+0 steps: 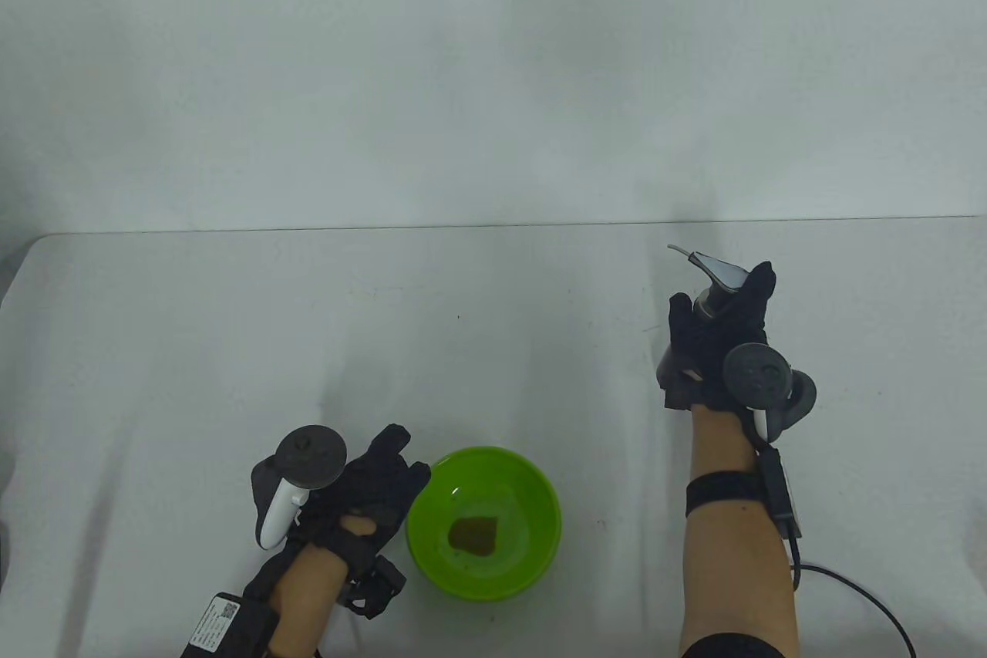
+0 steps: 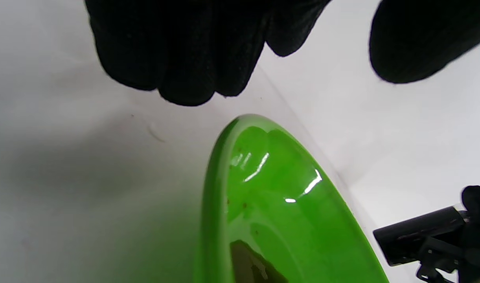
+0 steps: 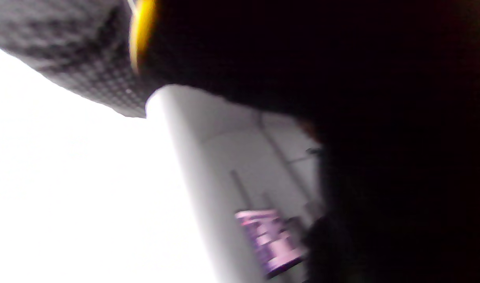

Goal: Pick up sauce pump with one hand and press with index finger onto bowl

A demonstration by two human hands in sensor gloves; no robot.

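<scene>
Pump (image 1: 713, 280) sat gripped in the right hand (image 1: 713, 338), fingers wrapped round it, nozzle aimed away, well apart from the bowl (image 1: 483, 523); left hand (image 1: 362, 492) rested beside the bowl, fingers loosely together, likely steadying it

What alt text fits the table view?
A black-gloved right hand grips a dark sauce pump bottle with a grey nozzle on the white table's right side, well away from the round lime-green plastic bowl holding a little brown sauce. The gloved left hand rests beside the bowl's left rim.
</scene>
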